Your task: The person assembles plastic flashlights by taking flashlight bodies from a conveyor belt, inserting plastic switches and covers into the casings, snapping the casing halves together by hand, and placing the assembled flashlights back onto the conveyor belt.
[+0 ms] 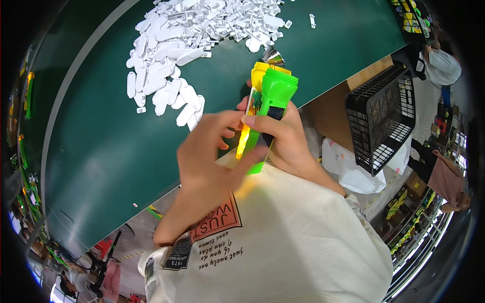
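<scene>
A green flashlight housing (279, 85) with a dark panel on its side is upright in front of my body. Pressed against its left side is a yellow flashlight housing (259, 70), with a strip (243, 141) glowing yellow below. My right hand (288, 134) wraps round the green flashlight from the right, its thumb across the front. My left hand (209, 149), slightly blurred, curls at the left side. Its fingers are by the glowing strip and its thumb is at the green lower end. A small shiny dark piece (273, 56) shows just beyond the flashlight heads.
A large pile of small white plastic parts (172, 53) covers the far side of the green table (111, 166). Right of the table are a black crate (381, 118), a cardboard box (328, 111) and a white plastic bag (353, 169). Other people are at the far right and lower left.
</scene>
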A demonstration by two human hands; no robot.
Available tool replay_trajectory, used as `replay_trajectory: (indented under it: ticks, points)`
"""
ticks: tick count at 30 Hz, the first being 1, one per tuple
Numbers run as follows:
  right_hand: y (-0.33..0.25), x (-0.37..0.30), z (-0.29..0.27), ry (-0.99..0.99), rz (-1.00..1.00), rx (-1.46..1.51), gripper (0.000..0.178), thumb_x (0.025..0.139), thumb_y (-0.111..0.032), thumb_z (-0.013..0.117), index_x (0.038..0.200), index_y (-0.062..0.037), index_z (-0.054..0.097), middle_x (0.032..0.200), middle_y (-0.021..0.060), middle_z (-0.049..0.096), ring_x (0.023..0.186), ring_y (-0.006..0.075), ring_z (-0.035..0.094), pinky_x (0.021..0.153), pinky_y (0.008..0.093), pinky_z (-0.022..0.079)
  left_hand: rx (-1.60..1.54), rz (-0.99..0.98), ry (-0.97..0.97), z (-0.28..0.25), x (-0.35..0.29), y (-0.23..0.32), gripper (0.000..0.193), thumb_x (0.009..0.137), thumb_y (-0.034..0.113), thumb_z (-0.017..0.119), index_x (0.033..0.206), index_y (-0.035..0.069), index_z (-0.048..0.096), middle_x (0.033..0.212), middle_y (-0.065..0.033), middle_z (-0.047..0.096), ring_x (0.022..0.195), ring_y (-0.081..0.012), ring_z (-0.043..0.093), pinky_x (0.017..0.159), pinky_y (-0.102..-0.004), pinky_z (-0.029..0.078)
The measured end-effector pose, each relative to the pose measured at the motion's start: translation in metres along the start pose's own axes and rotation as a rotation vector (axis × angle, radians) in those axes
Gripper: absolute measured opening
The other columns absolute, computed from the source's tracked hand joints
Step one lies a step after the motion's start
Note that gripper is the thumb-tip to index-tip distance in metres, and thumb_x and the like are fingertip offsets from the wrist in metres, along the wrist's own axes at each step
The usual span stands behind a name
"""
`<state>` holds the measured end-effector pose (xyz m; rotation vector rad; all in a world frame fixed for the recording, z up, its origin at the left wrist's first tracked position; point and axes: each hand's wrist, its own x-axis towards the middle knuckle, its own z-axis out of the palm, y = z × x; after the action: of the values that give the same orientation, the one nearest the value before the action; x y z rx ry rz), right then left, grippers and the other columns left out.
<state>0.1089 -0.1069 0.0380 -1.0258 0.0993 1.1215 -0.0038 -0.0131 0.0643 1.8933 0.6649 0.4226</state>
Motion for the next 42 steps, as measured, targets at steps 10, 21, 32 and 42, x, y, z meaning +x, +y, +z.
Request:
replay_trajectory:
  ticks: [10,21,32,42]
  points:
    - [0.003,0.01,0.011,-0.152,-0.006,0.128,0.052,0.085,-0.01,0.061,0.132,-0.0044,0.04,0.108,0.0038,0.054,0.101,0.0125,0.054,0.089,0.03,0.043,0.407,0.165,-0.006,0.009,0.003,0.004,0.078,0.063,-0.001,0.08,0.134,0.004,0.047,0.1,-0.0138,0.064,0.08,-0.0249,0.065,0.069,-0.0322,0.054]
    - [0.014,0.017,-0.001,-0.392,-0.071,0.598,0.035,0.1,-0.029,0.037,0.128,-0.0084,0.044,0.112,0.003,0.056,0.106,0.0125,0.053,0.094,0.031,0.04,0.251,0.116,0.106,0.001,0.007,0.004,0.058,0.071,0.002,0.069,0.126,-0.006,0.051,0.087,-0.0179,0.069,0.076,-0.0224,0.07,0.072,-0.0307,0.055]
    - [0.018,0.022,0.002,-0.381,-0.044,0.565,0.039,0.103,-0.036,0.034,0.128,-0.0076,0.043,0.111,0.0022,0.055,0.104,0.0109,0.051,0.095,0.0298,0.04,0.492,0.207,0.087,0.005,0.005,0.001,0.056,0.067,0.005,0.072,0.12,-0.006,0.058,0.083,-0.0122,0.066,0.066,-0.02,0.059,0.06,-0.0293,0.049]
    - [0.014,0.02,0.001,-0.339,-0.051,0.491,0.038,0.103,-0.034,0.035,0.128,-0.0065,0.042,0.113,0.0025,0.052,0.105,0.0109,0.05,0.094,0.0307,0.041,0.456,0.128,0.06,0.006,0.006,0.004,0.055,0.07,0.003,0.071,0.123,-0.003,0.058,0.086,-0.0142,0.067,0.069,-0.0206,0.064,0.063,-0.0305,0.051]
